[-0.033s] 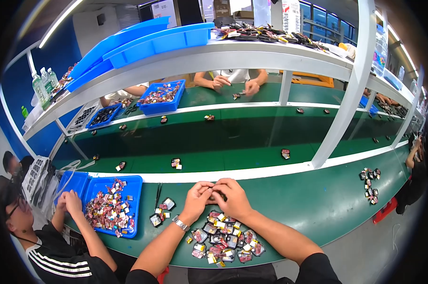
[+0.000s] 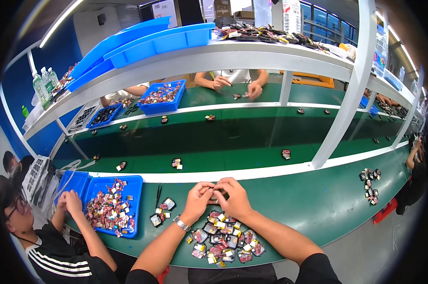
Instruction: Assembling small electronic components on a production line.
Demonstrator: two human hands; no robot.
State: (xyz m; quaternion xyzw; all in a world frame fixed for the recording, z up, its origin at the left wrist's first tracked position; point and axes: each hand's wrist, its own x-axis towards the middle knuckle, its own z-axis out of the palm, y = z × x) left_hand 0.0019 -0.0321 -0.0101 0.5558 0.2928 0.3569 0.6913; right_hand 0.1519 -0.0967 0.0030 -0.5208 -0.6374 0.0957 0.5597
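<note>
My left hand (image 2: 200,196) and my right hand (image 2: 231,198) meet over the green bench, fingertips pinched together. Between them is a small electronic unit (image 2: 214,200), mostly hidden by the fingers. Just below my hands lies a pile of similar units (image 2: 228,241), black-rimmed with clear, red and yellow-white parts. A few more units (image 2: 156,220) rest left of my left wrist, beside dark tweezers (image 2: 158,193).
A blue tray (image 2: 139,208) heaped with small wired parts stands at the left, next to a co-worker's hands (image 2: 70,202). Beyond a white ledge, a green conveyor belt (image 2: 233,163) carries scattered units. A white post (image 2: 339,109) rises at right. Another cluster of units (image 2: 371,185) lies far right.
My hands stay almost in place, with slight finger movement. The right-hand side hand of the person across has shifted a little, and the co-worker at left has turned their head.
</note>
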